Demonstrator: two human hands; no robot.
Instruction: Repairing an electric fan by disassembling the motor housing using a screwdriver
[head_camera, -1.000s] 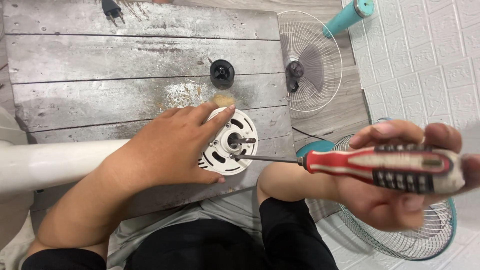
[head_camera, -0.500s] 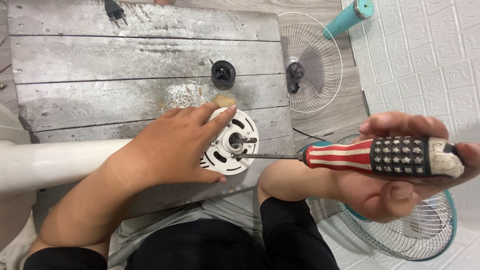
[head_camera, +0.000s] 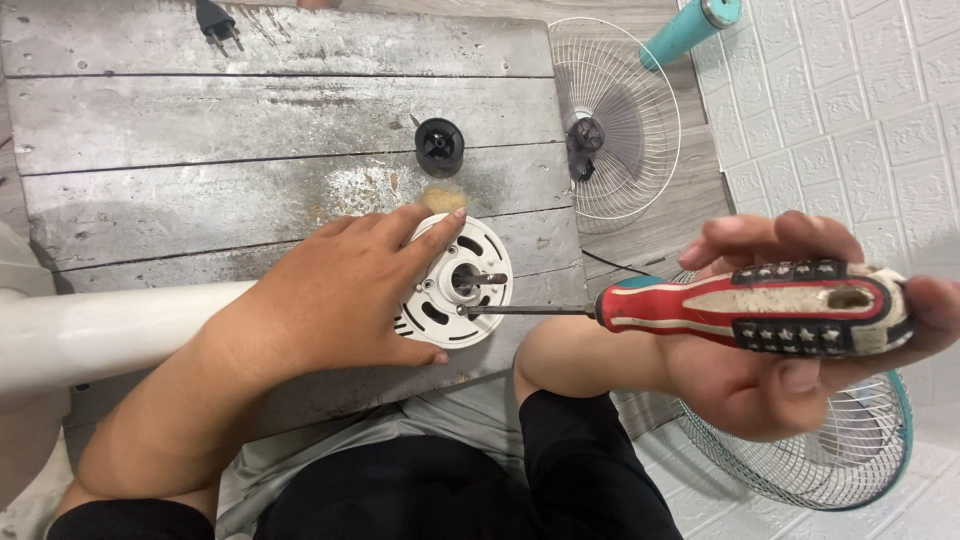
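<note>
The right hand (head_camera: 790, 335) is wrapped around the thick handle of a screwdriver (head_camera: 745, 310), red with black studded grip panels and pale stripes, fingers curled over the top and thumb beneath. Its slim metal shaft runs level to the left, and the tip meets the face of a white fan motor housing (head_camera: 455, 285), just below the short metal spindle (head_camera: 485, 278) that sticks out of the centre; whether the tip sits in a screw head cannot be made out from this angle.

The left hand (head_camera: 335, 300) lies flat and spread over the left part of that housing, the forefinger stretched along its upper rim and the thumb pressed under its lower edge, gripping it against the wood. The housing is round with curved vent slots, and joins a white tube (head_camera: 110, 330) that runs off to the left under the forearm.

All this rests on a table of weathered grey wooden planks (head_camera: 250, 130). Beyond the fingertips sits a small tuft of tan fluff (head_camera: 442, 200), and further up a black round knob (head_camera: 440, 146). A black plug (head_camera: 215, 20) lies at the far edge. To the right a white wire fan grille (head_camera: 625, 120) leans by the table with a teal pole (head_camera: 690, 30) past it, and a teal-rimmed grille (head_camera: 820, 460) lies on the white tiled floor under the right hand.
</note>
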